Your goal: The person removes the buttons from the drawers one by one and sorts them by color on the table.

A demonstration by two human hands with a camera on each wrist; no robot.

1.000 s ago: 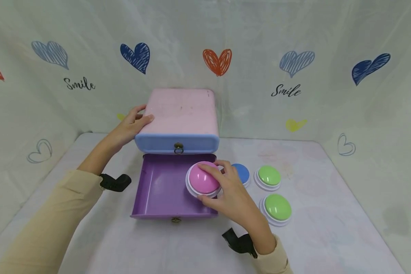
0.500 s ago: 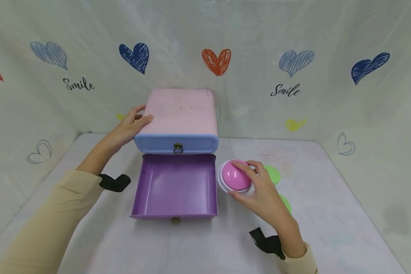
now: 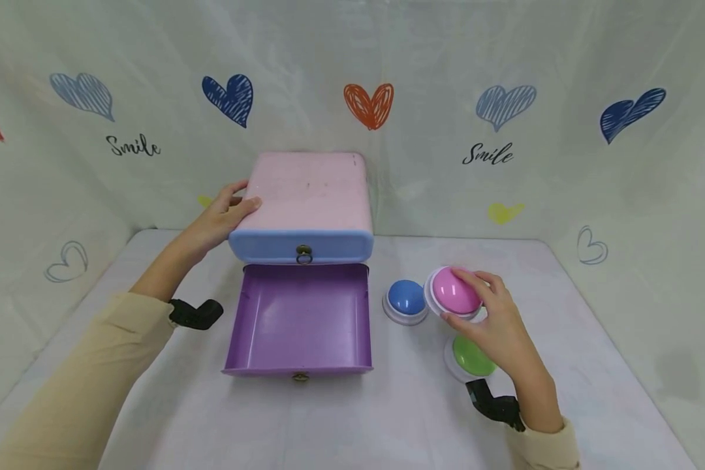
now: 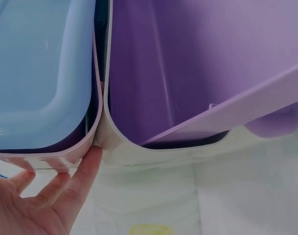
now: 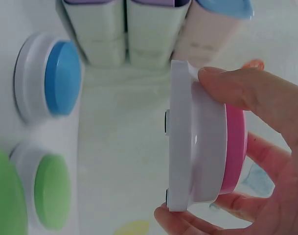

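Observation:
My right hand grips a pink dome push button with a white round base. In the right wrist view the button is tipped on edge, thumb and fingers around its rim, and its base shows small feet. It is held above the table, right of a blue push button. Under the right hand sits a green push button; another green button shows in the right wrist view. My left hand rests against the left side of a small drawer cabinet, thumb on its pink top, fingers extended.
A purple drawer is pulled out toward me, with nothing in it. The light blue drawer front above is pushed in. Behind the white-covered table hangs a curtain printed with hearts.
My right hand has carried the pink button from over the purple drawer to the right, past the blue button. The left hand has stayed on the cabinet.

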